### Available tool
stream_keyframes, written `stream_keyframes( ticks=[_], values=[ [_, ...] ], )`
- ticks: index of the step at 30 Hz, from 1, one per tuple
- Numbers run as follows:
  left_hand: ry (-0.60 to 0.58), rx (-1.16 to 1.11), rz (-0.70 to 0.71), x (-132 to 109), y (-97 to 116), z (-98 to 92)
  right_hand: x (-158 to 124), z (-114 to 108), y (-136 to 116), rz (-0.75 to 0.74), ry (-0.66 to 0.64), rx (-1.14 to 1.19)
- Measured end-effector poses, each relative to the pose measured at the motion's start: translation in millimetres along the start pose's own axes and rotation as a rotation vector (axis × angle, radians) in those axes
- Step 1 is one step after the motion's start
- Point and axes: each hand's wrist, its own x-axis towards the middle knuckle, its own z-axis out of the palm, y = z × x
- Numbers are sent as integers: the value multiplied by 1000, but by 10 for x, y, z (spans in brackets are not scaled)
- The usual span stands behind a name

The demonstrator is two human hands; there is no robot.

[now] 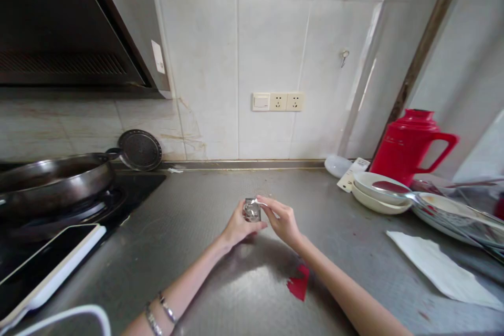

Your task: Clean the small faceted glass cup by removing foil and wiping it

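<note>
My left hand (239,226) is wrapped round a small clear, glass-like block (252,210), held above the metal counter (197,273). Fingers of my right hand (282,219) are pinched together at the block's upper right edge, on a small white piece (258,201) too small to identify. A torn red scrap (299,283) lies on the counter below my right forearm.
A pan (59,186) sits on the stove at left, with a phone (47,268) on a white object in front. At right are a red thermos (407,147), stacked bowls (380,202), plates (464,215) and a white sheet (441,270).
</note>
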Motion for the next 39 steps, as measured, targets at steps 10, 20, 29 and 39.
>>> stream_keyframes(
  ticks=[10,20,29,39],
  values=[
    [70,56,81,-12,64,66,37,3,-156,150,47,88],
    [33,52,153,-47,94,51,23,53,-133,331,103,125],
    [78,58,79,-35,96,63,36,28,-145,250,67,121],
    [161,213,183,78,-103,-13,89,77,-160,66,-49,13]
  ],
)
